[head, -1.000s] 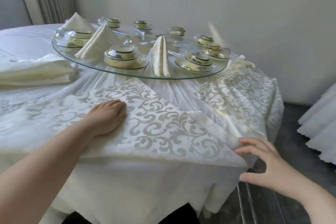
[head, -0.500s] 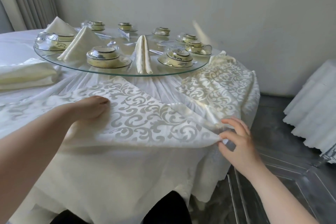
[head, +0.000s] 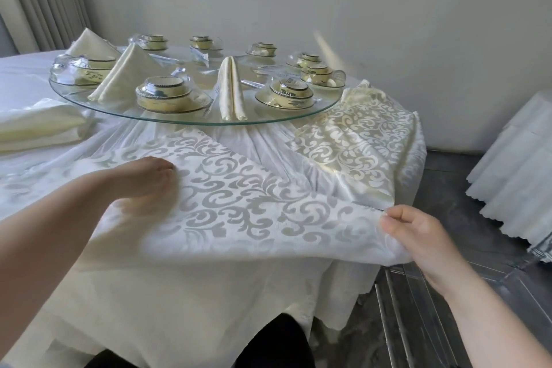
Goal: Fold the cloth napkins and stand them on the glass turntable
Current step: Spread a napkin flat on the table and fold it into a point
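White linen covers the round table (head: pixel 185 293) where a person's left hand (head: pixel 143 185) lies flat, pinning a scroll-patterned napkin (head: pixel 239 206) at 9 o'clock, apparently to anchor it while the right hand (head: pixel 418 236) pinches its 3 o'clock corner, short of the glass turntable (head: pixel 191 120) at 12.

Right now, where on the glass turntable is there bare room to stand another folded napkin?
Glass turntable: bare rim between the front wrapped bowl set and the upright folded napkin, and some between that napkin and the right bowl set. The left side and back row are crowded.
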A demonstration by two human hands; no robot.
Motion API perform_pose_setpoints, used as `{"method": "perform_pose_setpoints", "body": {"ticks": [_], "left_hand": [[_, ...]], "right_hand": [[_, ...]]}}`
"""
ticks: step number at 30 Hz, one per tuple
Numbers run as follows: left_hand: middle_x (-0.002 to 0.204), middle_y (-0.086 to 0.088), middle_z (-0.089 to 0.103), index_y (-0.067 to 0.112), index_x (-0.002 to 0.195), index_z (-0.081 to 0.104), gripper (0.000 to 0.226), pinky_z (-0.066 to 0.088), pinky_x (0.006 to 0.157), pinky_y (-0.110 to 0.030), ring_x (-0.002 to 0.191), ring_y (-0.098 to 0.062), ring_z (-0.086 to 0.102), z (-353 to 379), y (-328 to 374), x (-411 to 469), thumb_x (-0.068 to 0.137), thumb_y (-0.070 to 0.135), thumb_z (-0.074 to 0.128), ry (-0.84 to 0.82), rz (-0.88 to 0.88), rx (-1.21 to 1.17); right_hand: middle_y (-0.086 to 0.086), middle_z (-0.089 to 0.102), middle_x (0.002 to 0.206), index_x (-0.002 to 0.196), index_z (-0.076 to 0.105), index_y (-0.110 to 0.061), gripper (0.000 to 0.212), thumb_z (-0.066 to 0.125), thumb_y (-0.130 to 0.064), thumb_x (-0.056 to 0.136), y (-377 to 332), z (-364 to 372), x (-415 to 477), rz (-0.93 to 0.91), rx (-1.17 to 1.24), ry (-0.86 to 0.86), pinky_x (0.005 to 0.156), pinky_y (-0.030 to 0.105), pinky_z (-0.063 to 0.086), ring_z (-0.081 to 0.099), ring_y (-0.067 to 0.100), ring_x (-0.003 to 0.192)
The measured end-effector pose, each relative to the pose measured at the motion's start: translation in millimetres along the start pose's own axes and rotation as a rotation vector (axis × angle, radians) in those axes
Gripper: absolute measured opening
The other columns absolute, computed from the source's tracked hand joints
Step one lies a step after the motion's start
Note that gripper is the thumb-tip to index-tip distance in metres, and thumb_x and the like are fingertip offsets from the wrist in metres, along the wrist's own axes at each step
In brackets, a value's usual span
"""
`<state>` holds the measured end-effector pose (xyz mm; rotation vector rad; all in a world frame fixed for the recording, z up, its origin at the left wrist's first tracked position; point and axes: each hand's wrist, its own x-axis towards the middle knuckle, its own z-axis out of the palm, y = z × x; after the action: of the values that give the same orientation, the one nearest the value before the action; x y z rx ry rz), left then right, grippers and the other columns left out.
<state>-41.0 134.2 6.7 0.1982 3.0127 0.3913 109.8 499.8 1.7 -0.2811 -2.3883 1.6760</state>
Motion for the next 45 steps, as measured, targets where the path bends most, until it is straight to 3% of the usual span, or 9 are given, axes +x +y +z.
{"method": "perform_pose_setpoints", "body": {"ticks": [2, 5, 7, 13, 17, 21, 25, 33, 45], "left_hand": [[0.147, -0.013, 0.033, 0.002, 0.137, 0.038, 0.041, 0.026, 0.096, -0.019, 0.135, -0.026, 0.028, 5, 1, 2, 0.100, 0.017, 0.035, -0.018, 0.048, 0.045], [0.154, -0.001, 0.018, 0.016, 0.144, 0.026, 0.044, 0.016, 0.108, -0.023, 0.140, -0.019, 0.018, 10, 0, -3, 0.101, 0.027, 0.026, 0.083, 0.088, 0.102], [0.155, 0.003, 0.013, 0.020, 0.145, 0.021, 0.046, 0.011, 0.111, -0.026, 0.142, -0.016, 0.013, 13, 4, -11, 0.101, 0.032, 0.022, 0.051, 0.001, 0.089], [0.155, 0.004, 0.013, 0.022, 0.146, 0.020, 0.047, 0.006, 0.111, -0.024, 0.142, -0.011, 0.010, 17, 8, -19, 0.100, 0.033, 0.021, 0.148, -0.008, 0.083], [0.154, 0.005, 0.014, 0.024, 0.145, 0.020, 0.046, 0.006, 0.112, -0.024, 0.142, -0.010, 0.010, 18, 6, -21, 0.100, 0.034, 0.021, 0.172, -0.005, 0.068], [0.154, 0.007, 0.014, 0.024, 0.145, 0.021, 0.046, 0.006, 0.113, -0.024, 0.141, -0.009, 0.011, 19, 3, -20, 0.100, 0.034, 0.020, 0.181, -0.002, 0.058], [0.154, 0.008, 0.014, 0.024, 0.145, 0.021, 0.046, 0.005, 0.112, -0.024, 0.141, -0.008, 0.010, 19, 1, -20, 0.100, 0.034, 0.020, 0.195, 0.005, 0.050], [0.153, 0.008, 0.015, 0.025, 0.144, 0.023, 0.050, 0.005, 0.112, -0.024, 0.141, -0.009, 0.009, 16, -10, -23, 0.097, 0.042, 0.029, 0.193, -0.030, 0.002], [0.152, 0.002, 0.022, 0.025, 0.140, 0.033, 0.051, 0.012, 0.110, -0.028, 0.139, -0.017, 0.021, -5, -101, -83, 0.094, 0.047, 0.037, 0.283, -0.389, -0.019]], "right_hand": [[-0.002, 0.059, 0.071, 0.075, 0.062, -0.017, 0.017, 0.057, -0.006, 0.087, 3, 2, 0, 0.071, -0.177, -0.032, 0.058, 0.022, 0.037, 0.052, 0.011, 0.068], [0.001, 0.052, 0.058, 0.083, 0.058, -0.021, 0.010, 0.059, -0.011, 0.086, 9, 3, 1, 0.137, -0.382, -0.109, 0.055, 0.024, 0.034, 0.047, 0.013, 0.058], [-0.002, 0.050, 0.054, 0.093, 0.054, -0.022, 0.011, 0.060, -0.017, 0.086, 10, 5, 3, 0.122, -0.533, -0.108, 0.059, 0.027, 0.038, 0.049, 0.013, 0.059], [-0.011, 0.055, 0.095, 0.108, 0.060, -0.018, 0.019, 0.051, -0.019, 0.091, -29, 46, 13, -0.186, -0.647, 0.018, 0.074, 0.022, 0.033, 0.053, 0.013, 0.101], [-0.009, 0.049, 0.131, 0.122, 0.055, -0.018, 0.030, 0.042, -0.017, 0.096, -60, 116, 30, -0.369, -0.664, -0.198, 0.087, 0.016, 0.028, 0.042, 0.009, 0.122], [-0.004, 0.019, 0.153, 0.141, 0.032, -0.019, 0.042, 0.031, -0.021, 0.099, -74, 187, 51, -0.472, -0.796, -0.416, 0.110, 0.020, 0.007, 0.015, 0.011, 0.140], [-0.003, 0.002, 0.156, 0.147, 0.013, -0.023, 0.048, 0.022, -0.030, 0.100, -69, 216, 64, -0.405, -0.947, -0.506, 0.114, 0.030, -0.004, -0.001, 0.011, 0.142], [-0.006, -0.005, 0.156, 0.147, 0.005, -0.026, 0.049, 0.018, -0.033, 0.100, -65, 218, 67, -0.411, -1.010, -0.554, 0.113, 0.028, -0.009, -0.008, 0.009, 0.142], [-0.006, -0.002, 0.156, 0.147, 0.007, -0.024, 0.050, 0.020, -0.036, 0.100, -67, 220, 63, -0.387, -1.009, -0.500, 0.114, 0.028, -0.003, -0.004, 0.010, 0.142]]}}
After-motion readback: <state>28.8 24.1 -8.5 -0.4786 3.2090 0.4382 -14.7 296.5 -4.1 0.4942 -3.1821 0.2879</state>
